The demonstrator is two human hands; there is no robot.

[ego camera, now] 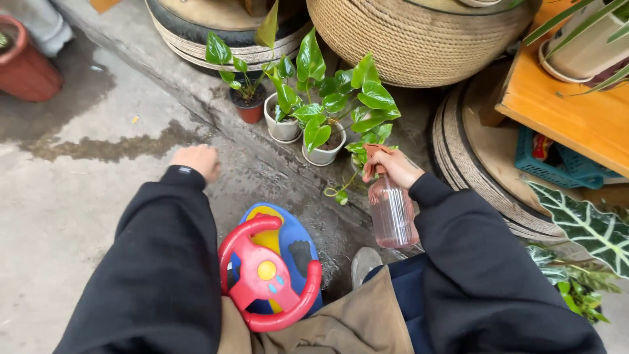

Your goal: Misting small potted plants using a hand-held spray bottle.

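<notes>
Spray bottle (392, 213): clear pink plastic, glossy. Toy steering wheel (268, 274): red plastic, smooth, shiny. Sleeves (160, 262): black cloth, matt. Floor (78, 190): rough concrete w/ damp patches. Planters (419, 39): coarse wound rope. Small pots (283, 128): white, smooth; leaves (367, 98) glossy. Shelf (563, 111): orange wood, smooth.

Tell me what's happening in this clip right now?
A person in black sleeves holds a pink spray bottle in the right hand, nozzle toward a cluster of small potted plants by the wet concrete kerb. The left hand is closed into a loose fist and holds nothing, hovering over the concrete floor. A child's ride-on toy with a red steering wheel sits between the arms. Rope-wrapped tyres stand behind the pots.
</notes>
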